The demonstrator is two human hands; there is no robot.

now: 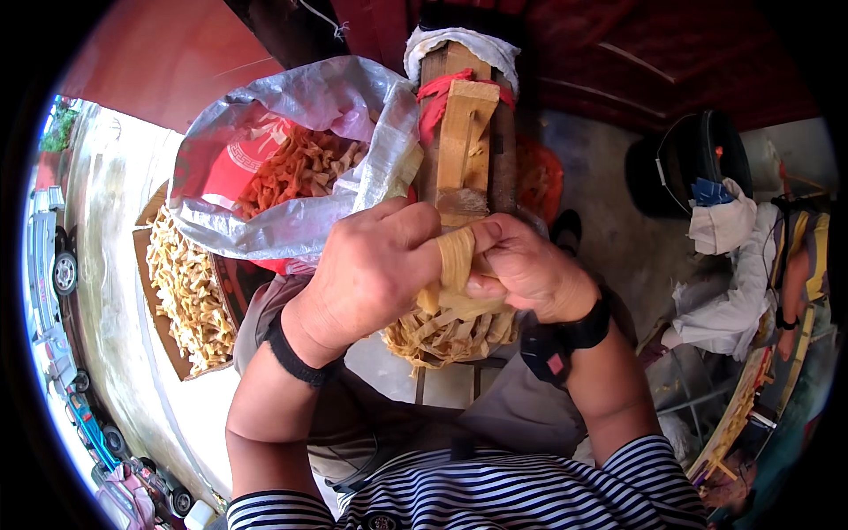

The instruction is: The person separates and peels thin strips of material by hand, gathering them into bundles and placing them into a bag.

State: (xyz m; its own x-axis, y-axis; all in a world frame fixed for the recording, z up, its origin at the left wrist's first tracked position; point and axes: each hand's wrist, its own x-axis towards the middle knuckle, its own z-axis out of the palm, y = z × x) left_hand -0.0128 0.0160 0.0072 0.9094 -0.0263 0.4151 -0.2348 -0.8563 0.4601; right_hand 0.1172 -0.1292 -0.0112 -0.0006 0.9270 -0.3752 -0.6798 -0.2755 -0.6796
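Observation:
Between my two hands is a flat, pale yellow strip (pixel 456 257), folded over on itself; its material is unclear. My left hand (pixel 377 268) grips it from the left, fingers curled, and my right hand (pixel 530 268) pinches its other side between thumb and fingers. Just beyond the hands stands a wooden block fixture (pixel 457 142), tied to a bench with red cloth. White cloth (pixel 460 43) wraps the far end of this bench. Below the hands, a heap of similar pale strips (pixel 457 338) lies between my knees.
At the left, a silvery woven sack (pixel 232 225) holds orange-brown knotted pieces (pixel 298 172). A cardboard box (pixel 149 285) of pale knotted pieces (pixel 189 291) stands beside it. Black buckets (pixel 669 165) stand at the right, near another person's arm (pixel 798 278) and a long tray of pale pieces (pixel 735 424).

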